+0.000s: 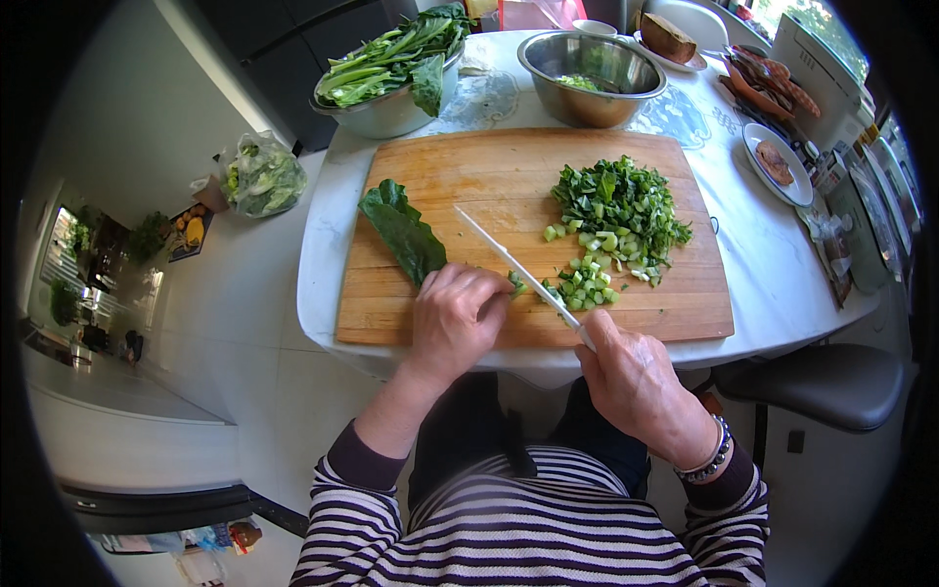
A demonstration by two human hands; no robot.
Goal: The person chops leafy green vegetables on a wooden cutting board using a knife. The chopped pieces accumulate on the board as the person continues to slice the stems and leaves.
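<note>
On a wooden cutting board (469, 161), my left hand (458, 312) is closed on a leafy green stalk (403, 231). Its dark leaves lie to the upper left, and a short stem end shows past my fingers. My right hand (638, 374) grips a kitchen knife (506, 257) by its handle, the narrow blade pointing to the upper left, just right of the stem end. Beside the blade lie chopped pale green stems (587, 286), touching a larger heap of chopped leaves (616, 198) on the board's right side.
Behind the board stand a basin of whole leafy greens (374, 121) and a steel bowl (616, 110) with some chopped greens. A plate with a brown piece of food (799, 191) sits at the right. A bag of greens (264, 180) is left of the table; a dark stool (814, 385) stands at right.
</note>
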